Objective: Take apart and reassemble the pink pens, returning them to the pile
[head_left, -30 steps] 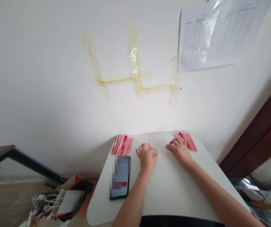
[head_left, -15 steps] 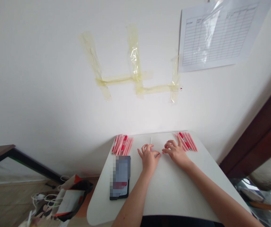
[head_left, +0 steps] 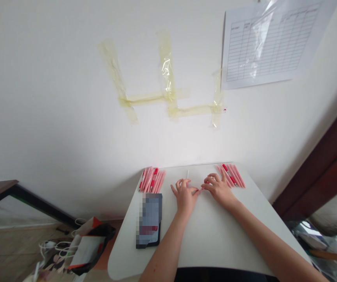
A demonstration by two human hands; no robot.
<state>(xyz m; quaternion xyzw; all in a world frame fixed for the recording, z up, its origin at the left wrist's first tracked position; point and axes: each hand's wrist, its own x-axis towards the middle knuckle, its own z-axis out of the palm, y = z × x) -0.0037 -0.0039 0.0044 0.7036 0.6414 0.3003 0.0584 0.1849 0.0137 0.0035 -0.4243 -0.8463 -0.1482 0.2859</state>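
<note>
My left hand is over the middle of the white table, thumb and forefinger pinched together on something too small to make out. Facing it, my right hand pinches a small pink piece, perhaps part of a pen. The fingertips of both hands nearly meet at this piece. A thin white stick shows just beyond my left fingers; its lower part is hidden by them. Close to my right hand lies a row of pink pens with a red one among them.
At the table's left back lies another bundle of pink and red pens. A phone, partly pixelated, rests in front of it. The white wall behind carries yellowish tape and a printed sheet. Bags and cables are on the floor at left.
The fingertips of my two hands have come slightly closer together, narrowing the gap at the small pink piece. The pens and phone stay in place.
</note>
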